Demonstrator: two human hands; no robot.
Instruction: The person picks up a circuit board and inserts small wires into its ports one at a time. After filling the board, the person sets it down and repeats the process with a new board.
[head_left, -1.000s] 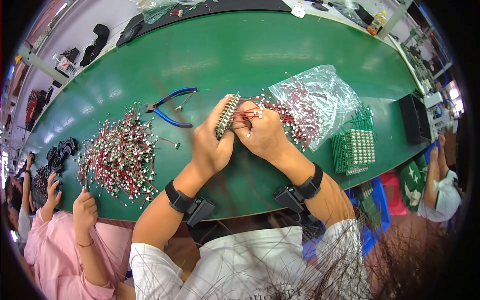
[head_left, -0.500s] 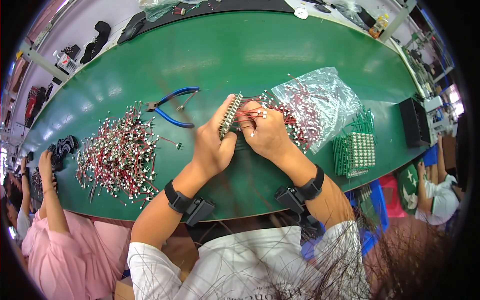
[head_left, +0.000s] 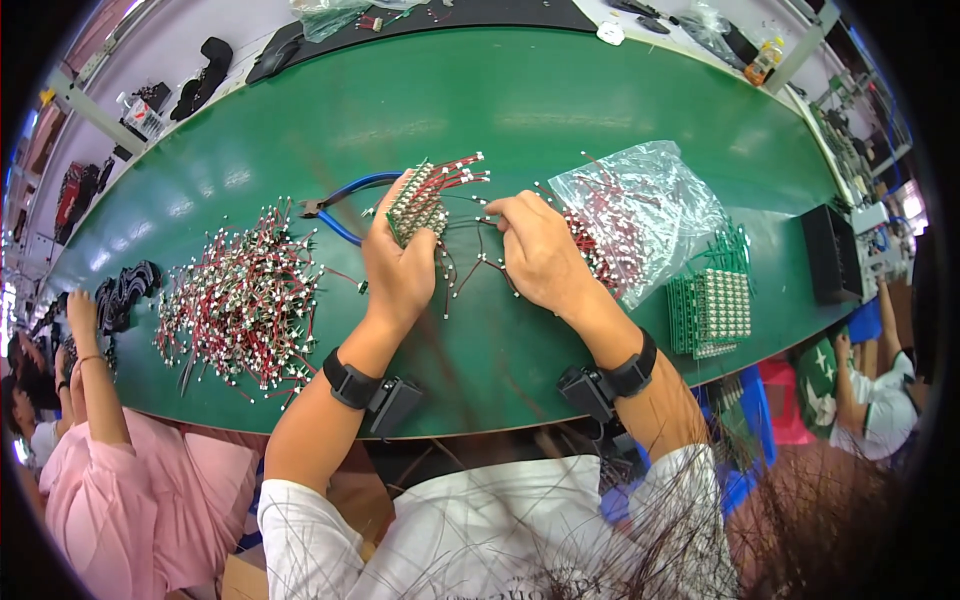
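My left hand (head_left: 398,272) grips a green circuit board panel (head_left: 416,212) with rows of small pale parts, held tilted above the table. Red wire leads with white connectors stick out from the panel's far right side. A little to the right, my right hand (head_left: 545,252) is curled, its thumb and fingertips drawn together beside thin loose wire leads (head_left: 482,240); what they pinch is too small to make out. Behind my left hand lie blue-handled cutters (head_left: 362,184), partly covered by it. More red wire leads (head_left: 592,245) are heaped just beyond my right hand.
On the left spreads a large pile of wired small boards (head_left: 240,305). A clear plastic bag (head_left: 675,200) lies over the right heap, near a stack of green board panels (head_left: 722,305). A black bin (head_left: 830,255) stands far right. A person in pink (head_left: 140,500) sits at left.
My left hand has moved left and up with the panel, turning its face into view. My right hand has come away from the panel, opening a gap between the hands.
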